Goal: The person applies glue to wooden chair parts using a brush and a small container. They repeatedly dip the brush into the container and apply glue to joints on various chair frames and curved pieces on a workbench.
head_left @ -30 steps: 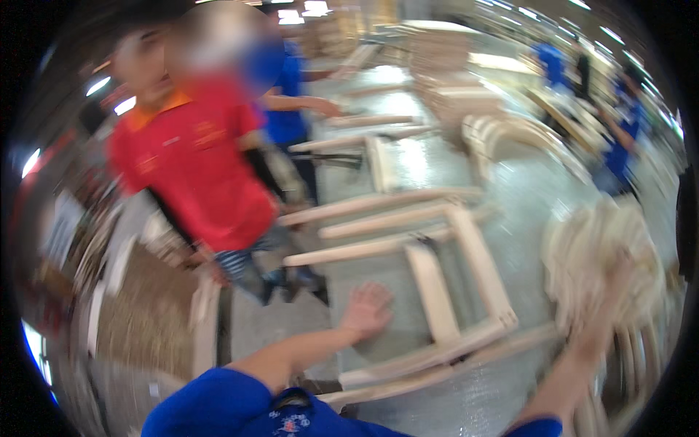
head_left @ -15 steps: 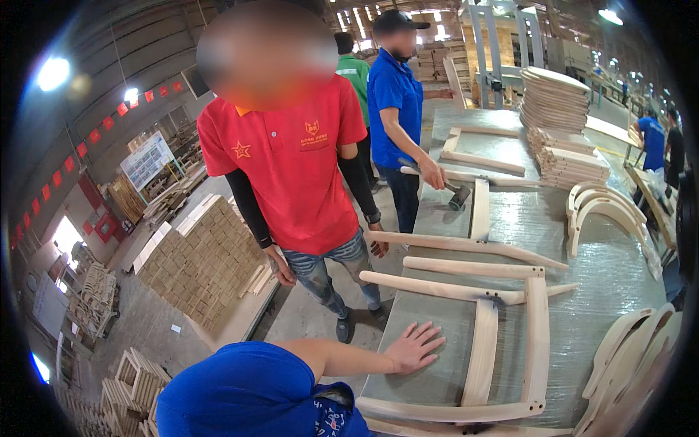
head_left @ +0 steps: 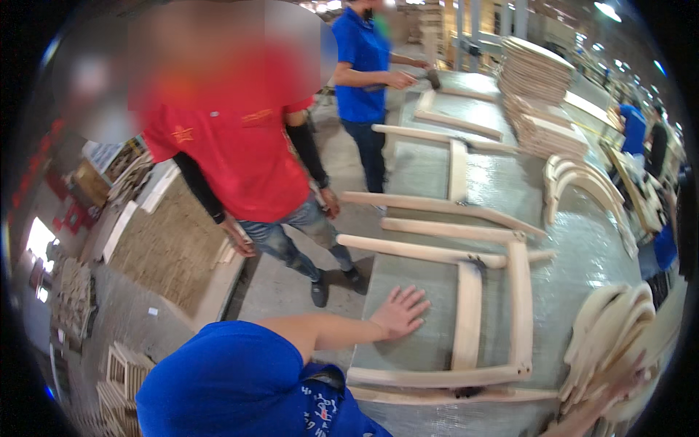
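Note:
My left hand (head_left: 399, 312) lies flat on the grey worktable (head_left: 415, 342), fingers spread, holding nothing. Just to its right lies a pale wooden chair frame (head_left: 467, 313) with long rails and cross pieces. My right hand (head_left: 626, 375) reaches to a stack of curved wooden parts (head_left: 619, 328) at the lower right and touches it. That hand is blurred at the picture's rim, so its grip is unclear. My blue sleeve fills the lower middle.
A person in a red shirt (head_left: 240, 153) stands close at the table's left edge. Another person in blue (head_left: 364, 73) works farther back with a tool. Stacked flat boards (head_left: 535, 73), more curved parts (head_left: 582, 182) and a woven panel (head_left: 171, 247) lie around.
The view has swung left and come closer to the person in red. My left hand stays flat on the table beside the frame. My right hand remains at the curved parts.

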Tool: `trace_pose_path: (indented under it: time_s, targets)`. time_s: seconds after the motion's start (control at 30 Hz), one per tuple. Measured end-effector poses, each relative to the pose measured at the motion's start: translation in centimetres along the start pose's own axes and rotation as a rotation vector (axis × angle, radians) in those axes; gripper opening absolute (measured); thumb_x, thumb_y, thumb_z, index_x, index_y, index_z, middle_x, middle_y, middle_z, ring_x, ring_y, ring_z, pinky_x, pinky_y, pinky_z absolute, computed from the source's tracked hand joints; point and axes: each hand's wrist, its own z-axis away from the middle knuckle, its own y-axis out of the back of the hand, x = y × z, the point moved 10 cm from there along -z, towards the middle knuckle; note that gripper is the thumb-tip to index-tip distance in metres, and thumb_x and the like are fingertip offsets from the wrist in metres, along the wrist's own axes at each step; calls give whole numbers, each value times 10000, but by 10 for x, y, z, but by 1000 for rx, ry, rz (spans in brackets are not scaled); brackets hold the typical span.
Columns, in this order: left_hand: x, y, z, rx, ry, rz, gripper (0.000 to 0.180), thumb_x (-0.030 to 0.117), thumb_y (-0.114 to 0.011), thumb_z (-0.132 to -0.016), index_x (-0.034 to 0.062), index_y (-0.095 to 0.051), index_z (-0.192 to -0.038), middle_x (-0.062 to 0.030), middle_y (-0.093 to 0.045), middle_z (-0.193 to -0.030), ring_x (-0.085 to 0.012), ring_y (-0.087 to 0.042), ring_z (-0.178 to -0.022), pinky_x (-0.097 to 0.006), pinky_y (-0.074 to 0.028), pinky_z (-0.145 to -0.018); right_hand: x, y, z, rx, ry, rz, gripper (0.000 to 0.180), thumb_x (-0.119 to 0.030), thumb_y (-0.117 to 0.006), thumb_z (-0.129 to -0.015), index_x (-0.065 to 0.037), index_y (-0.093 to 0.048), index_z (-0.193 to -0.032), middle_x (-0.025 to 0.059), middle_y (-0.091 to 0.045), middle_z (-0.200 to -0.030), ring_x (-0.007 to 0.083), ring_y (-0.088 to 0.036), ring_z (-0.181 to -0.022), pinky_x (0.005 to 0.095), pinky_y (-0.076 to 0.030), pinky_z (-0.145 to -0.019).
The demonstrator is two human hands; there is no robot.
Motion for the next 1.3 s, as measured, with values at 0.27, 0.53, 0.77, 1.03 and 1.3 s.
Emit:
trace_pose_path:
  time_s: [0.27, 0.53, 0.77, 1.03, 1.3]
  targets:
    - [2, 10, 0, 55, 0, 20, 480, 404, -413, -904, 170, -425, -1322, -89, -327, -1416, -288, -243, -1331, -498, -145, -1091, -55, 130, 82, 104, -422, -1018, 296, -268, -667, -840, 1, -619, -953, 22, -607, -838, 86, -516, -713, 232, -433, -650]
    - [8, 10, 2, 55, -65, -19, 545, 394, -475, -878, 142, -383, -1352, -135, -283, -1435, -354, -224, -1328, -517, -156, -1086, -142, 327, 249, 163, -634, -1285, 460, -273, -703, -788, 23, -523, -1093, 109, -605, -1021, 182, -582, -908, 320, -470, -802]
    - [-25, 182, -6, 553, -286, 450, 968, 414, -749, -665, 82, -225, -1408, -247, -199, -1422, -433, -150, -1327, -554, -207, -1052, -264, 423, 344, -259, -650, -1379, 613, -393, -783, -656, 36, -579, -1043, 89, -640, -959, 166, -617, -852, 298, -491, -736]
    - [-115, 321, 55, 939, -741, 557, 1068, 314, -808, -608, 146, -129, -1416, -219, -274, -1401, -443, -271, -1282, -547, -226, -1045, -395, 431, 423, -546, -770, -1473, 580, -370, -807, -607, 56, -623, -955, 91, -665, -845, 181, -640, -716, 292, -515, -654]
    - [-286, 253, 73, 536, -395, 880, 536, 214, -774, -622, 52, -580, -1096, -135, -637, -996, -263, -633, -918, -324, -500, -811, -516, 411, 439, -998, -578, -1316, 625, -360, -756, -673, 50, -562, -1103, 135, -630, -979, 180, -589, -887, 342, -475, -761]
